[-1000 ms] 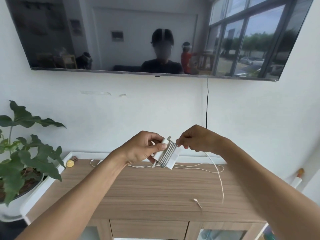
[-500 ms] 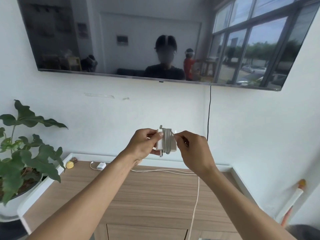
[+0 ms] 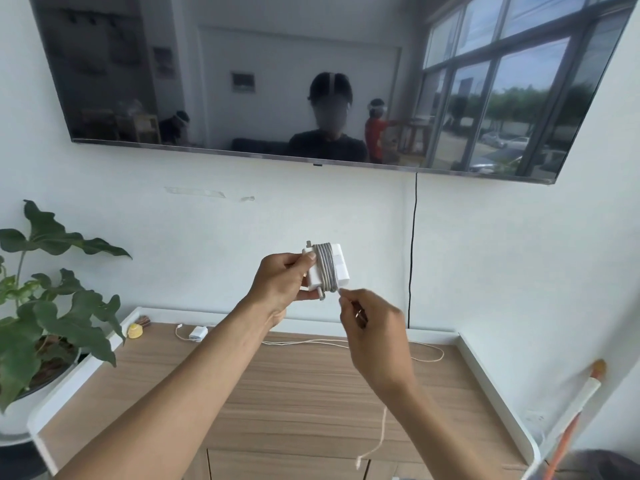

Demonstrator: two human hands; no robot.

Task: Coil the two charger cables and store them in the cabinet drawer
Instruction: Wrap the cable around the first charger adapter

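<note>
My left hand (image 3: pixel 281 280) grips a white charger brick (image 3: pixel 341 266) held up in front of the wall, with several turns of grey-white cable (image 3: pixel 325 268) wound around its middle. My right hand (image 3: pixel 372 327) is just below and right of the brick and pinches the cable's free part near the brick's lower edge. The loose tail (image 3: pixel 381 434) hangs below my right wrist, its plug end dangling over the cabinet front. A second small white charger (image 3: pixel 198 333) lies on the wooden cabinet top (image 3: pixel 311 403), its thin white cable (image 3: pixel 426 351) trailing to the right.
A potted plant (image 3: pixel 52 306) stands at the left end of the cabinet. A small yellow object (image 3: pixel 134 330) sits near the back left corner. A TV (image 3: pixel 311 81) hangs on the wall, a black cord (image 3: pixel 412 251) running down from it. Drawer fronts (image 3: pixel 277 465) show at the bottom.
Another turn of cable went around the brick. My right hand dropped from the brick's right side to below it, and the hanging tail has grown shorter.
</note>
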